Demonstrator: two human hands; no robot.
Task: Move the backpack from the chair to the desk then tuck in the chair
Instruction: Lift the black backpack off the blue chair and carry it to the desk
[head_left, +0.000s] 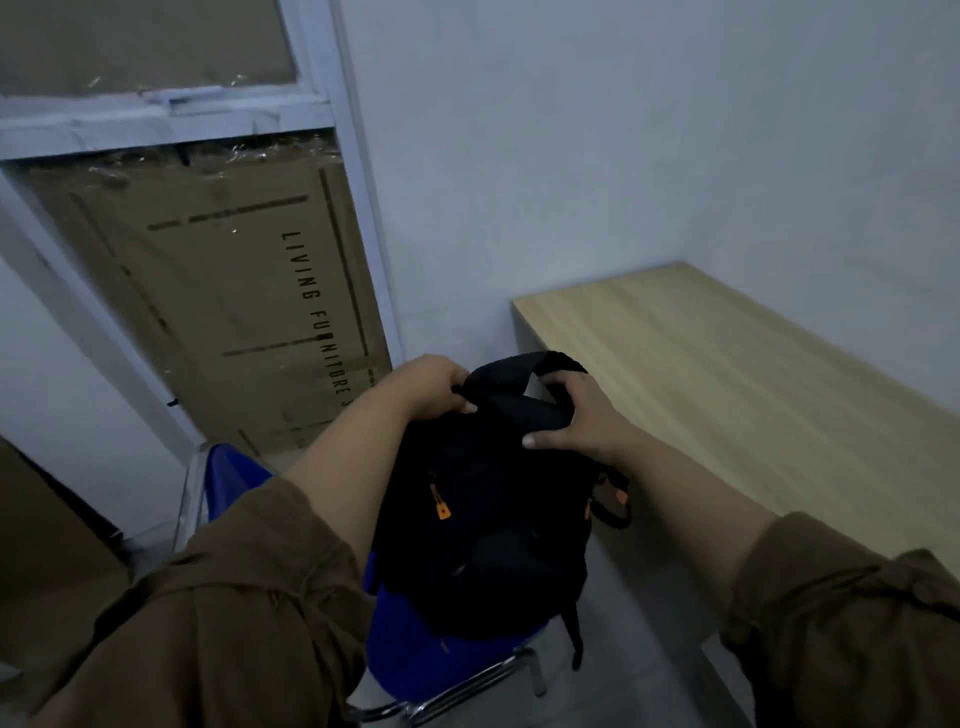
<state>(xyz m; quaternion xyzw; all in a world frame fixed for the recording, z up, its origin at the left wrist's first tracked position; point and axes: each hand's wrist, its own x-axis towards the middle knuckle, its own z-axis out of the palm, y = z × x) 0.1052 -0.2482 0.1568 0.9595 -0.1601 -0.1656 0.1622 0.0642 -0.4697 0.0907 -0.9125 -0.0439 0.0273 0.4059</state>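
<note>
While the black backpack (483, 519) stands upright on the blue chair (447, 654), both hands clutch its top: the left hand (426, 387) is closed around one end of the carry handle, and the right hand (576, 415) is clenched on the other end. Just to the right is the wooden desk (753, 384).

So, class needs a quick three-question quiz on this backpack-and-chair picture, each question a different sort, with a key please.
1. True or false: the backpack already lies on the desk.
2. Which colour is the chair seat? A red, B blue, C green.
3. Fill in: both the left hand and the right hand grip the backpack's ____.

Key: 1 false, it is over the chair; 2 B; 3 top.
</note>
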